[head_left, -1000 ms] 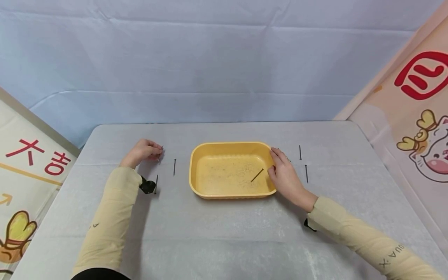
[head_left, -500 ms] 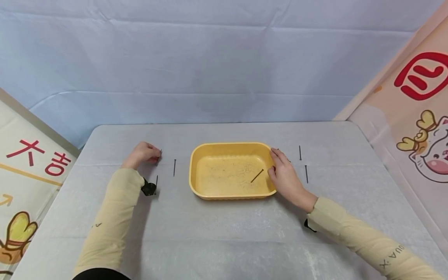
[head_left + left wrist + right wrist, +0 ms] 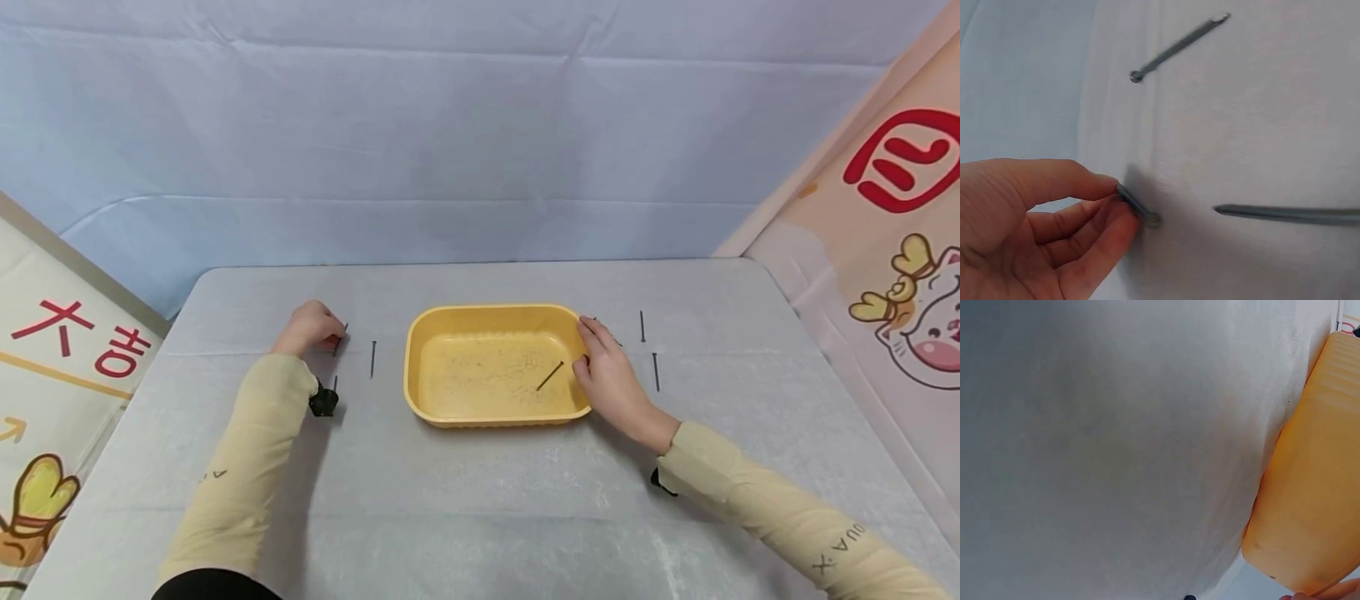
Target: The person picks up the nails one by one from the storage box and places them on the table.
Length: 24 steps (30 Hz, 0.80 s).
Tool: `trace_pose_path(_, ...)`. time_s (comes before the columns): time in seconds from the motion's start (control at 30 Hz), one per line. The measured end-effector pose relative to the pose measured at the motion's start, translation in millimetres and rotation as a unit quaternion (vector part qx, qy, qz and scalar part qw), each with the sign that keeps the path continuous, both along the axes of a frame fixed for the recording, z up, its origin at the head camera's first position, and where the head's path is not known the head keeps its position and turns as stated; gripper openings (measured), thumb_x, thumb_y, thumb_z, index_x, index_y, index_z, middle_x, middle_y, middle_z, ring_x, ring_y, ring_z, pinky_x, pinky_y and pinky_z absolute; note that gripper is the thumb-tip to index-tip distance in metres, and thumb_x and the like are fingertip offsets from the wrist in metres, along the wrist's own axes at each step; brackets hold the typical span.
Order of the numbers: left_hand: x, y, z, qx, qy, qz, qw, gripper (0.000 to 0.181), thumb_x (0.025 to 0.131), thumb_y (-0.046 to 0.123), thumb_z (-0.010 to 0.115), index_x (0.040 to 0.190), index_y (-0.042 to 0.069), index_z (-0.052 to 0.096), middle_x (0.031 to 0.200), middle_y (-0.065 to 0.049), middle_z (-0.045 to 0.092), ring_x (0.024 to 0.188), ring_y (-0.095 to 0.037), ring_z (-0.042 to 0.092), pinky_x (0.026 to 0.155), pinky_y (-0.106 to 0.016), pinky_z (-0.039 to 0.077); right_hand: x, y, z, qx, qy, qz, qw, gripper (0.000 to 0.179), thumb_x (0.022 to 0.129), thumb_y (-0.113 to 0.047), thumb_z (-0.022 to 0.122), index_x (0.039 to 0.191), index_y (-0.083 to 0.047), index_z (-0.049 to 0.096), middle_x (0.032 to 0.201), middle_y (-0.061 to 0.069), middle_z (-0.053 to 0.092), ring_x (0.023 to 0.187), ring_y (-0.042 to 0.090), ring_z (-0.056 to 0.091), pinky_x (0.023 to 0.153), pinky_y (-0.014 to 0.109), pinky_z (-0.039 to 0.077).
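Note:
My left hand [image 3: 309,327] pinches a dark metal nail [image 3: 1136,205] between thumb and fingers, near the table's far left. In the left wrist view the nail's round head points away from the fingertips, close over the cloth. Two more nails lie near this hand: one to its right [image 3: 372,360], and one [image 3: 1291,214] beside the wrist, partly hidden by the wrist camera in the head view. My right hand [image 3: 615,379] grips the right rim of a yellow plastic tray [image 3: 480,310], thumb on the inner side. A single nail [image 3: 550,376] lies slanted inside the tray.
To the right of the tray lie two nails, a farther one [image 3: 642,327] and a nearer one [image 3: 656,372]. A pale grey cloth [image 3: 480,517] covers the table. Behind it hangs a light blue backdrop [image 3: 480,150], with printed panels on both sides.
My left wrist has shifted slightly to the right, and the pinched nail has come a little toward me and left. My right hand and the tray have stayed in place.

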<state>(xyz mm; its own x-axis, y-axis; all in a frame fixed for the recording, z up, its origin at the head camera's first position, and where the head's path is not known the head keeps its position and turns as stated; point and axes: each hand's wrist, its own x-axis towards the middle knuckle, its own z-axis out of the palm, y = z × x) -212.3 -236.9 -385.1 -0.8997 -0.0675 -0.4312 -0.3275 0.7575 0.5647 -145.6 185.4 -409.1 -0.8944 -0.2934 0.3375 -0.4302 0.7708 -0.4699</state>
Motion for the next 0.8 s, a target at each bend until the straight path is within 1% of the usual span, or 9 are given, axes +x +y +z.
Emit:
trace_pose_path(0.1, -2.9, 2.3, 3.6, -0.015, 0.008, -0.019, 0.9997, 0.028, 0.081, 0.007, 0.055, 0.101, -0.012, 0.063, 0.076, -0.011, 0.064, 0.064, -0.016, 0.055, 0.066, -0.029, 0.048, -0.1, 0, 0.3, 0.000, 0.000, -0.001, 1.0000, 0.047, 0.083, 0.004, 0.047, 0.128, 0.017, 0.039, 0.134, 0.027, 0.037, 0.118, 0.037, 0.042, 0.081, 0.044, 0.046)
trace_pose_path(0.2, -6.0, 4.1, 7.3, -0.023, 0.021, -0.035, 0.9989, 0.017, 0.079, 0.006, 0.053, 0.082, -0.007, 0.065, 0.059, -0.004, 0.056, 0.054, -0.013, 0.046, 0.059, -0.027, 0.042, -0.2, 0, 0.5, 0.000, -0.001, -0.001, 1.0000, 0.047, 0.084, 0.004, 0.047, 0.128, 0.017, 0.039, 0.134, 0.027, 0.037, 0.118, 0.037, 0.042, 0.081, 0.043, 0.046)
trace_pose_path(0.27, -7.6, 5.0, 9.5, -0.025, 0.024, -0.043, 0.9985, 0.015, 0.079, 0.005, 0.052, 0.068, -0.002, 0.060, 0.051, 0.000, 0.048, 0.049, -0.012, 0.038, 0.055, -0.026, 0.038, -0.2, 0, 0.6, 0.000, -0.002, 0.000, 1.0000, 0.047, 0.083, 0.004, 0.047, 0.128, 0.017, 0.039, 0.134, 0.027, 0.037, 0.118, 0.037, 0.043, 0.080, 0.043, 0.046)
trace_pose_path(0.33, -8.3, 6.3, 12.3, -0.024, 0.024, -0.047, 0.9983, 0.016, 0.080, 0.005, 0.051, 0.067, -0.001, 0.058, 0.050, 0.000, 0.047, 0.048, -0.011, 0.038, 0.055, -0.025, 0.038, -0.2, 0, 0.7, -0.001, -0.002, 0.000, 1.0000, 0.047, 0.083, 0.004, 0.047, 0.128, 0.017, 0.039, 0.134, 0.027, 0.037, 0.118, 0.037, 0.042, 0.080, 0.043, 0.046)
trace_pose_path(0.37, -8.5, 7.4, 14.0, -0.025, 0.024, -0.048, 0.9983, 0.016, 0.080, 0.005, 0.050, 0.068, -0.002, 0.058, 0.051, -0.001, 0.048, 0.049, -0.012, 0.039, 0.056, -0.025, 0.040, -0.2, 0, 0.8, -0.001, -0.002, 0.000, 1.0000, 0.047, 0.083, 0.004, 0.047, 0.128, 0.017, 0.039, 0.134, 0.027, 0.037, 0.118, 0.037, 0.042, 0.080, 0.043, 0.046)
trace_pose_path(0.47, -8.1, 11.3, 19.7, -0.021, 0.028, -0.049, 0.9982, 0.019, 0.084, 0.006, 0.051, 0.089, -0.009, 0.062, 0.069, -0.009, 0.059, 0.060, -0.016, 0.053, 0.065, -0.032, 0.051, -0.2, 0, 1.3, 0.000, 0.001, 0.000, 1.0000, 0.047, 0.083, 0.004, 0.048, 0.128, 0.017, 0.039, 0.134, 0.027, 0.037, 0.120, 0.038, 0.041, 0.083, 0.044, 0.046)
trace_pose_path(0.6, -8.1, 17.7, 27.4, -0.022, 0.029, -0.053, 0.9979, 0.028, 0.086, 0.006, 0.049, 0.107, -0.012, 0.056, 0.096, -0.021, 0.059, 0.078, -0.024, 0.058, 0.077, -0.039, 0.052, -0.1, 0, 1.7, 0.001, 0.001, 0.000, 1.0000, 0.047, 0.083, 0.005, 0.048, 0.128, 0.017, 0.039, 0.134, 0.027, 0.037, 0.120, 0.038, 0.040, 0.085, 0.046, 0.045)
trace_pose_path(0.7, -8.5, 24.0, 33.5, -0.033, 0.027, -0.062, 0.9972, 0.029, 0.087, 0.007, 0.048, 0.109, -0.010, 0.056, 0.103, -0.024, 0.058, 0.084, -0.028, 0.058, 0.080, -0.041, 0.051, 0.0, 0, 1.5, 0.001, -0.003, -0.001, 1.0000, 0.047, 0.083, 0.004, 0.048, 0.128, 0.017, 0.039, 0.134, 0.027, 0.037, 0.121, 0.038, 0.040, 0.086, 0.046, 0.045)
trace_pose_path(0.8, -9.1, 31.4, 39.0, -0.052, 0.034, -0.071, 0.9955, 0.027, 0.088, 0.008, 0.049, 0.107, -0.008, 0.057, 0.101, -0.022, 0.059, 0.083, -0.028, 0.059, 0.079, -0.042, 0.051, 0.1, 0, 1.3, 0.002, -0.004, -0.002, 1.0000, 0.047, 0.083, 0.005, 0.048, 0.128, 0.017, 0.039, 0.135, 0.027, 0.037, 0.121, 0.038, 0.040, 0.088, 0.046, 0.044)
